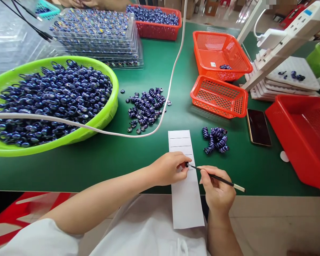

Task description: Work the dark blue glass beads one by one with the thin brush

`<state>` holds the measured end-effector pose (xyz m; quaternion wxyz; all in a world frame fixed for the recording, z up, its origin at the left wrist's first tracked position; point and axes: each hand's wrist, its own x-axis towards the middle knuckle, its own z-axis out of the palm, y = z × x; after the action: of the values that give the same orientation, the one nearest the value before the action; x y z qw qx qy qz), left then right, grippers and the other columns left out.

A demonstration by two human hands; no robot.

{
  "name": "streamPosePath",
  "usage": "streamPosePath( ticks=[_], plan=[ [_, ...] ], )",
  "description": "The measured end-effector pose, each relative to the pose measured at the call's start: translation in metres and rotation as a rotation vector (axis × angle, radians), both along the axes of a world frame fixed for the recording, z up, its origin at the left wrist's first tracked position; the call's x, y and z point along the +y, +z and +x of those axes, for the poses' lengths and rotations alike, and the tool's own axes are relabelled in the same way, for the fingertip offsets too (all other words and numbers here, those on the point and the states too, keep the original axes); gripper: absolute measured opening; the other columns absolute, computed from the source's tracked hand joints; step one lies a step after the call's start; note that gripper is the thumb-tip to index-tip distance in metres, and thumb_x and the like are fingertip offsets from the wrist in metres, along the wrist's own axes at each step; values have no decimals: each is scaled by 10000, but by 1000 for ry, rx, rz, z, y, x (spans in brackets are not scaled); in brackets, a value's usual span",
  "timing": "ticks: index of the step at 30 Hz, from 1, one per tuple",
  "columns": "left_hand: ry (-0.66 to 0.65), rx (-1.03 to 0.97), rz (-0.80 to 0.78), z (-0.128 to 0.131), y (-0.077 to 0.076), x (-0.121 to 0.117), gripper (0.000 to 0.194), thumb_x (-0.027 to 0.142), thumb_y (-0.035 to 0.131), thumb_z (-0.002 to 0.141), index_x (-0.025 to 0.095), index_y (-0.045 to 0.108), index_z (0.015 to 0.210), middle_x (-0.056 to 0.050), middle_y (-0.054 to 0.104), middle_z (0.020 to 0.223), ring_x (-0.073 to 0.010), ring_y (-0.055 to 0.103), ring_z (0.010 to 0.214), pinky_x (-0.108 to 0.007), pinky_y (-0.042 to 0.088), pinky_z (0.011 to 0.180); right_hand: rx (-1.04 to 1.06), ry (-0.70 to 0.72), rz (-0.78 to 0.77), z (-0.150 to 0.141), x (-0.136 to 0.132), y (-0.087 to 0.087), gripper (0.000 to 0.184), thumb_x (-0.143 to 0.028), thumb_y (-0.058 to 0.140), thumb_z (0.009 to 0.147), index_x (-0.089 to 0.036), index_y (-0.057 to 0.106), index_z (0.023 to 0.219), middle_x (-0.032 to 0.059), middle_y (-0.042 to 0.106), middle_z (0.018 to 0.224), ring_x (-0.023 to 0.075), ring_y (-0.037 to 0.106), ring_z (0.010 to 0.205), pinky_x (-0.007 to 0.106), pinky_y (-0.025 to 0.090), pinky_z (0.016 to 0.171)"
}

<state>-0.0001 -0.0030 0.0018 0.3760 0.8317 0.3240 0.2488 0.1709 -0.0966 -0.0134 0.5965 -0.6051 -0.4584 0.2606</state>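
Note:
Between the fingertips of my left hand (pixel 172 168) is a small dark piece (pixel 186 164), mostly hidden by the fingers. My right hand (pixel 218 188) grips a thin paintbrush (pixel 224 180) with a black shaft and a pale end. Its tip touches or nearly touches the dark piece. Both hands are over a long white paper strip (pixel 186 209) marked with black lines, which hangs past the table's front edge. Beyond my right hand lie short stacks of shiny dark blue rings (pixel 216 139). A looser heap of similar rings (pixel 146 106) is farther left.
A green basket (pixel 114 89) full of dark rings stands left, crossed by a white cable (pixel 122 135). Stacked clear trays (pixel 96 39) and a filled red basket (pixel 160 32) are behind. On the right are orange baskets (pixel 218 96), a phone (pixel 258 127), a red bin (pixel 296 142) and a power strip (pixel 288 39).

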Motion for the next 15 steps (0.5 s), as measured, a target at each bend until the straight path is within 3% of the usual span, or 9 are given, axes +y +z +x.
streamPosePath(
  ticks=[15],
  plan=[
    [-9,3,5,0,0,0,274,194,564,818,152,708,1049,-31,698,802,-113,601,640,-219,519,643,-26,-6,-2,0,-1,-2,69,-226,720,848,-216,680,903,61,743,922,177,689,678,293,563,529]
  ],
)
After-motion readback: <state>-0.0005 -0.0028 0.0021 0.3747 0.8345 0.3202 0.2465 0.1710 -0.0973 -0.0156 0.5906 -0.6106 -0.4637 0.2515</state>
